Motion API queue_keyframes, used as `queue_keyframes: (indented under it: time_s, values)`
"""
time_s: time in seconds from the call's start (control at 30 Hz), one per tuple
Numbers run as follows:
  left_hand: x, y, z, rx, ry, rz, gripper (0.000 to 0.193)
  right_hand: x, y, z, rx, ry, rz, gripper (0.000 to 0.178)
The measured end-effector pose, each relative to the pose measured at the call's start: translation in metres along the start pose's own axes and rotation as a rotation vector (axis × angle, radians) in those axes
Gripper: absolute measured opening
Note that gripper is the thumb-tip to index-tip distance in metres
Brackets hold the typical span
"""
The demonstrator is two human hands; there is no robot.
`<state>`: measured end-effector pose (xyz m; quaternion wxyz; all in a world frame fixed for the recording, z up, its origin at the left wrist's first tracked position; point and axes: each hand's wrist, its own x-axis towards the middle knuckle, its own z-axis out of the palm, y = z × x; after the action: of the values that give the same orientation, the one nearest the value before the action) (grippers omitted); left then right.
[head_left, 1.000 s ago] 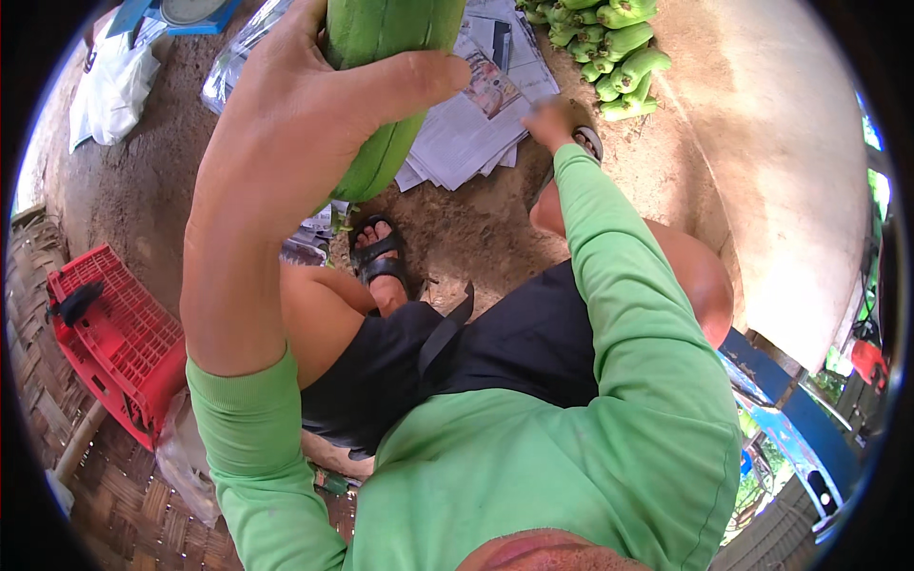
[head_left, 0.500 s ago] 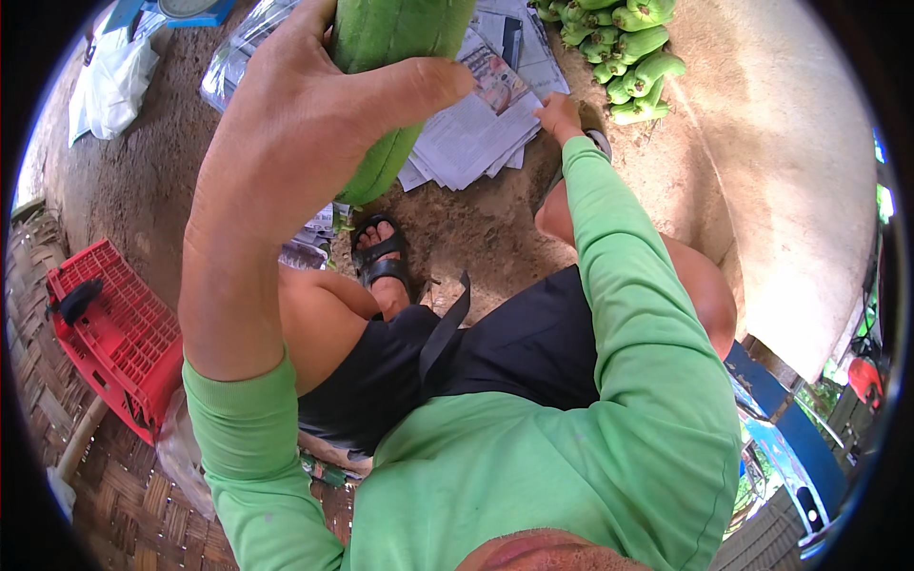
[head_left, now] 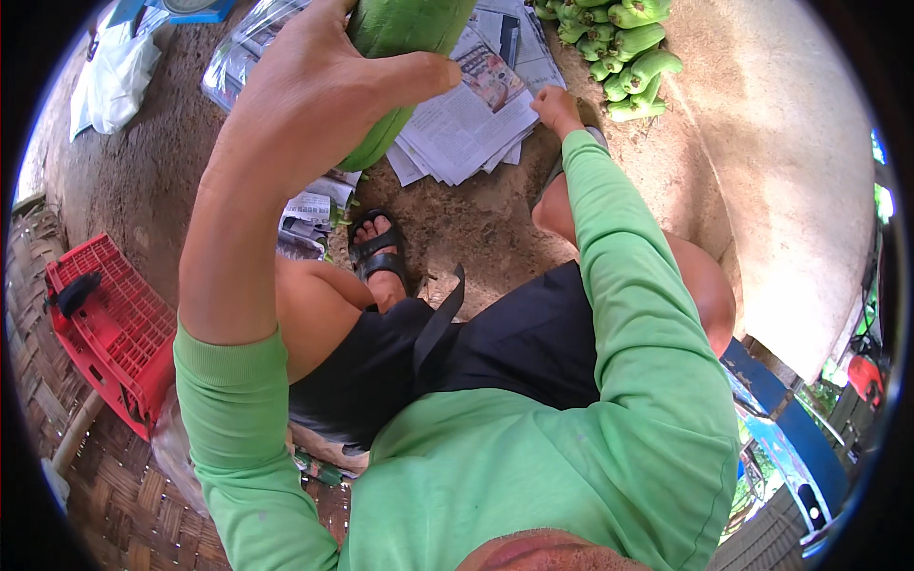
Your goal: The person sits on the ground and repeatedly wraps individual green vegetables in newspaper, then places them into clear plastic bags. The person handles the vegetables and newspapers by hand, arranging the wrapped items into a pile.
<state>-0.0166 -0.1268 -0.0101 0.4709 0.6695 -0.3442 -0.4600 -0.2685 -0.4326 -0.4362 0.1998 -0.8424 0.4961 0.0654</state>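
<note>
My left hand (head_left: 314,105) is wrapped round a large green sponge gourd (head_left: 409,29), raised close to the camera, its upper end cut off by the picture's edge. Beyond it on the ground lies a stack of newspaper sheets (head_left: 466,143), partly covered by the gourd. At the stack's right edge, my right hand (head_left: 559,109) has its fingers pinched on the corner of the top newspaper sheet.
Several sponge gourds (head_left: 633,71) are piled at the far right. A plastic-wrapped bundle (head_left: 227,71) and a white plastic bag (head_left: 119,86) lie at the far left. Newspaper-wrapped produce (head_left: 309,214) rests near my sandalled foot (head_left: 379,249). A red crate (head_left: 119,319) stands at left.
My left hand and the gourd have shifted slightly away from me, uncovering more of the wrapped produce below. My right hand stays at the stack's edge, its fingers drawn in a little.
</note>
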Motion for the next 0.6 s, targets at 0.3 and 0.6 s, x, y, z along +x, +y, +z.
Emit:
queue_keyframes:
  time_s: [0.3,0.6]
  values:
    - [0.016,-0.041,-0.01,-0.075,-0.025,0.091,0.062,-0.009,-0.031,-0.025,-0.284,-0.076,-0.044,0.031]
    - [0.009,-0.021,-0.012,0.046,-0.024,0.013,0.058,0.002,-0.019,-0.019,-0.125,-0.075,-0.019,0.033]
